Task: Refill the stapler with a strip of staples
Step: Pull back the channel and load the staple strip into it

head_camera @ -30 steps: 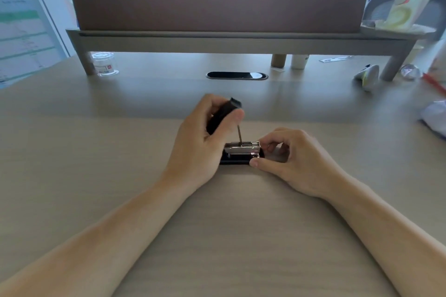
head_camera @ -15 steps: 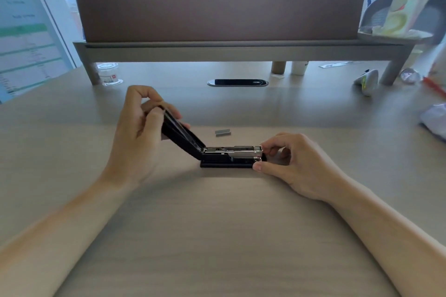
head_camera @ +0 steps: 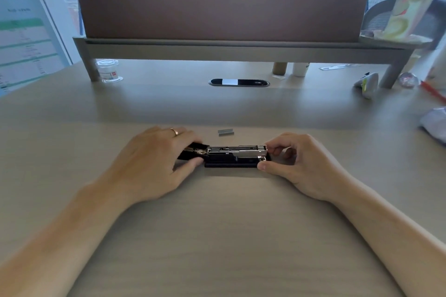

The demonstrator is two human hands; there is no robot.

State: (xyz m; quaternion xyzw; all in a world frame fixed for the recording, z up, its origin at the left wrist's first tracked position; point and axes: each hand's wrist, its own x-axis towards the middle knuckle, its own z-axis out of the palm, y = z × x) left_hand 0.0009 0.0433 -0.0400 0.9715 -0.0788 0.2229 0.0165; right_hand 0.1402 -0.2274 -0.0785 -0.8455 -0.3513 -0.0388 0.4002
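Partly hidden: left hand (head_camera: 154,161) grip covers stapler (head_camera: 237,155) lid; right hand (head_camera: 298,164) pinches front.

**No legible text**

Sheet (head_camera: 21,38) at far left carries green bands and rows of print, too blurred to read. Clear jar (head_camera: 108,70) under the shelf has a small red label, unreadable. Nothing else shows lettering.

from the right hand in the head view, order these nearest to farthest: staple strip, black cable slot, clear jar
From the right hand:
1. staple strip, just beyond and left of it
2. black cable slot, farther back, centre of desk
3. clear jar, far back left by the shelf leg
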